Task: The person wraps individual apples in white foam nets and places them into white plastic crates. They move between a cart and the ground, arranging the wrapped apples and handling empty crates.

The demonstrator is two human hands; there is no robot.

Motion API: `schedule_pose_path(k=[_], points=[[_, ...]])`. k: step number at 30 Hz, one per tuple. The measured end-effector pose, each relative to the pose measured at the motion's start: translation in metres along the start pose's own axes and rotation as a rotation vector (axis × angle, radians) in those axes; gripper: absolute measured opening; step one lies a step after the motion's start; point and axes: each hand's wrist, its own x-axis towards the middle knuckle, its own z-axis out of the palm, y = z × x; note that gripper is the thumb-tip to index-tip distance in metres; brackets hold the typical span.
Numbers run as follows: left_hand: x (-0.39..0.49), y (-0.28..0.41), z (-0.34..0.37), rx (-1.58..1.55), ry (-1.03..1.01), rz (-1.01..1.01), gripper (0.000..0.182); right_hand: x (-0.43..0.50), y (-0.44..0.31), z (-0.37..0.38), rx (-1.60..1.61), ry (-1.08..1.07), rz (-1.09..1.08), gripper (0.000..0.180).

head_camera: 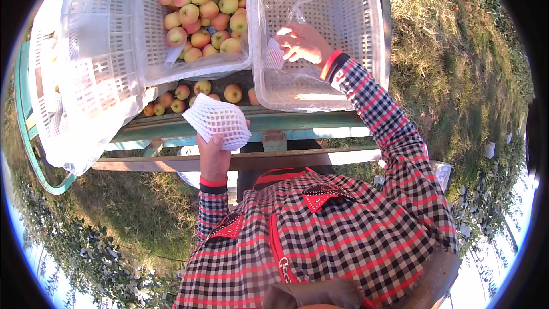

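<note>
My left hand (214, 154) grips a white foam net sleeve (218, 120) in front of the bench edge. Its mesh is puffed out, and I cannot tell whether a fruit sits inside. My right hand (302, 45) reaches into the right plastic crate (324, 104), which is lined with clear plastic film (296, 83). Its fingers are loosely curled and apart. Right by the fingertips, against the crate's left side, rests a white foam-net piece (273, 55); its contents are hidden. Yellow-red apples (199, 13) fill part of the middle crate (150, 38).
Loose apples (233, 93) lie on the bench below the middle crate. Another white crate (101, 51) with plastic film hanging over it stands at the left. The green metal bench frame (309, 122) and a wooden rail (150, 164) run before me. Grass (429, 51) lies to the right.
</note>
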Motion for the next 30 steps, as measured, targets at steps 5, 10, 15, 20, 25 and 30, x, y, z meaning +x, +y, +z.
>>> schedule_pose_path(k=[5, 10, 15, 20, 25, 30], points=[[-0.012, -0.021, 0.001, 0.002, 0.192, 0.088, 0.074, 0.103, 0.096, 0.041, -0.688, 0.078, 0.264, 0.077], [-0.026, -0.025, 0.011, 0.166, 0.256, 0.127, 0.072, 0.119, 0.117, 0.081, -0.751, 0.111, 0.395, 0.091], [-0.025, -0.02, 0.003, 0.091, 0.162, 0.107, 0.079, 0.095, 0.109, 0.049, -0.56, 0.133, 0.272, 0.091], [-0.019, -0.018, 0.03, 0.106, -0.02, 0.22, 0.104, 0.005, 0.056, -0.034, 0.198, 0.153, -0.102, 0.085], [-0.018, -0.028, 0.118, 0.189, -0.436, 0.156, 0.099, -0.181, 0.024, -0.091, 0.991, 0.112, -0.747, 0.063], [-0.013, -0.082, 0.219, 0.301, -0.567, -0.03, 0.108, -0.361, 0.099, -0.09, 1.499, 0.066, -1.108, 0.077]])
